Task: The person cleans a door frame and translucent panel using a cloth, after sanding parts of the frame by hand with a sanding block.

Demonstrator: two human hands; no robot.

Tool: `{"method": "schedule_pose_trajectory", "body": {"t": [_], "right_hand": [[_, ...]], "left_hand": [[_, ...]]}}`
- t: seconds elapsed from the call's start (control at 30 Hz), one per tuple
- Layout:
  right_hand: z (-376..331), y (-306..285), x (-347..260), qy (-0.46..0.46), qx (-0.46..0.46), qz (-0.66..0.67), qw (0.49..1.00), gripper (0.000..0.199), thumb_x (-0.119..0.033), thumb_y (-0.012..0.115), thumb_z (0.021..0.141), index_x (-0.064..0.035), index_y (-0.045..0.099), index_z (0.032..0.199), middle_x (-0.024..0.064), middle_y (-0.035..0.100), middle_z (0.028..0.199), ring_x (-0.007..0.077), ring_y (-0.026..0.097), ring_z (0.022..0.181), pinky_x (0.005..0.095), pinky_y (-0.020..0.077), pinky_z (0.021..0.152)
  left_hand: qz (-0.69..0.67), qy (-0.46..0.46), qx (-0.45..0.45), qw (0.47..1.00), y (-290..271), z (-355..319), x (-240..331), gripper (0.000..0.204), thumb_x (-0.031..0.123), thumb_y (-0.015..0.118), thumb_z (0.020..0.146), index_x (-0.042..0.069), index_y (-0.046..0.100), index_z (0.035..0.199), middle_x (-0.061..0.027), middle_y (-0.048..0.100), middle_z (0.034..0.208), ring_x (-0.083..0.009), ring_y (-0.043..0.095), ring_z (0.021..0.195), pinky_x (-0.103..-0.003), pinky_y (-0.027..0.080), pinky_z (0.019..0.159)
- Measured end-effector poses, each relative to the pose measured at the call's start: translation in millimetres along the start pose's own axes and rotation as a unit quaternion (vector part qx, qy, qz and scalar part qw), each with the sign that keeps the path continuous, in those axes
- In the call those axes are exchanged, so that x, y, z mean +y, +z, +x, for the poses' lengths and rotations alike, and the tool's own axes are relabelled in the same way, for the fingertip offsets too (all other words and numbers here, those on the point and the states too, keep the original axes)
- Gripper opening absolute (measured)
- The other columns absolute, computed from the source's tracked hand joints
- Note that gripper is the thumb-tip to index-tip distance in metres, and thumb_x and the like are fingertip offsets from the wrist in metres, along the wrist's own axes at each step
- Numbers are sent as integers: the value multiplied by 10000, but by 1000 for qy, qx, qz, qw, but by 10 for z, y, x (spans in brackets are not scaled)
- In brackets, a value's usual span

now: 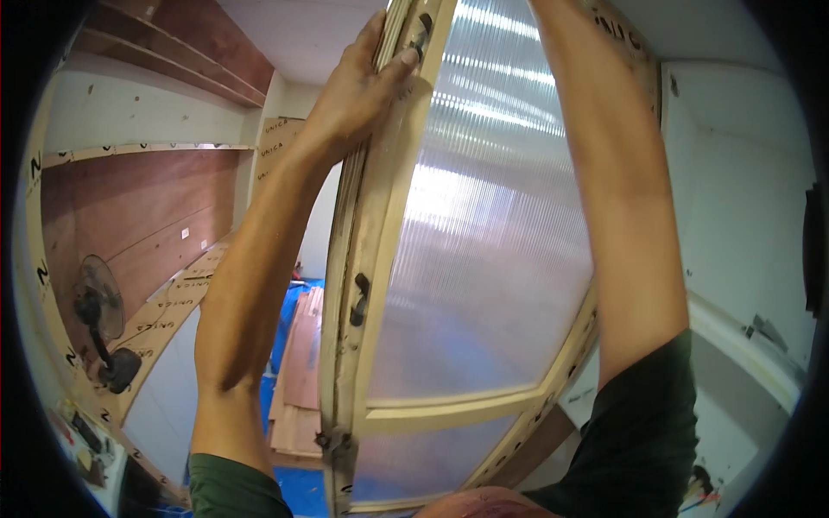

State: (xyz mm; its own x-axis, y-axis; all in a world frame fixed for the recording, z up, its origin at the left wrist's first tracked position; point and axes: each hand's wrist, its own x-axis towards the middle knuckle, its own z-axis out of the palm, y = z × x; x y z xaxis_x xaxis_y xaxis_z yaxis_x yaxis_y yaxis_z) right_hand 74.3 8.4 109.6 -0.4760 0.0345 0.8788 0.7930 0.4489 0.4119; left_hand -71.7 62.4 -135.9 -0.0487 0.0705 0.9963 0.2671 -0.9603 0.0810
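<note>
A black fan (102, 302) set on a covered worktop (168, 324), wood boards (298, 375) laid on a blue sheet (298, 481), the left hand (367, 91) curled high around the left edge of a tall door (466, 401) in the middle, the right hand hidden past the top, its grip cannot be told.

Cream-framed door (466, 285) — ribbed translucent pane (496, 224), seemingly upright.

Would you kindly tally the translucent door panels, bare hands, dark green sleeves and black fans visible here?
Translucent door panels: 2
Bare left hand: 1
Dark green fabric sleeves: 2
Black fan with round guard: 1
Total: 6
</note>
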Motion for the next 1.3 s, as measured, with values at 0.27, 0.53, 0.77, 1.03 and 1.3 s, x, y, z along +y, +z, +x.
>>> {"method": "schedule_pose_trajectory", "body": {"t": [0.27,0.53,0.77,1.03,1.3], "right_hand": [[-4,-442,607,10,78,48,996,367,-80,722,928,-46,676,1290,116,733,1218,249,666,1127,358,509,1003],[-552,-338,482,154,181,57,970,423,-139,703,898,14,661,1291,177,741,1114,279,701,1025,376,544,931],[-880,-142,685,235,21,461,856,499,-272,598,1001,9,575,1412,236,628,1373,353,627,1241,443,507,1033],[-1841,348,-384,92,54,687,719,307,-148,811,856,1,616,1041,124,680,934,208,708,756,345,616,581],[-1876,512,-718,114,125,720,673,220,-197,663,1007,-23,699,878,34,686,807,154,692,687,335,615,651]], "left_hand": [[-7,-27,-19,999,132,15,0,853,505,584,1016,30,228,1628,-348,363,1544,-460,392,1457,-482,370,1190],[-5,-3,-7,1000,110,74,-157,828,491,572,1027,56,222,1638,-302,346,1586,-417,380,1478,-447,355,1195],[-1,-8,-29,1000,85,46,-40,859,541,564,1020,73,207,1645,-314,311,1602,-442,344,1492,-474,322,1208],[321,206,91,920,11,-316,811,852,416,766,907,188,341,1609,-191,307,1629,-446,389,1436,-566,373,1160],[484,294,59,822,122,-291,1018,907,39,793,756,168,411,1568,-135,489,1515,-384,560,1248,-460,487,1018]]}}
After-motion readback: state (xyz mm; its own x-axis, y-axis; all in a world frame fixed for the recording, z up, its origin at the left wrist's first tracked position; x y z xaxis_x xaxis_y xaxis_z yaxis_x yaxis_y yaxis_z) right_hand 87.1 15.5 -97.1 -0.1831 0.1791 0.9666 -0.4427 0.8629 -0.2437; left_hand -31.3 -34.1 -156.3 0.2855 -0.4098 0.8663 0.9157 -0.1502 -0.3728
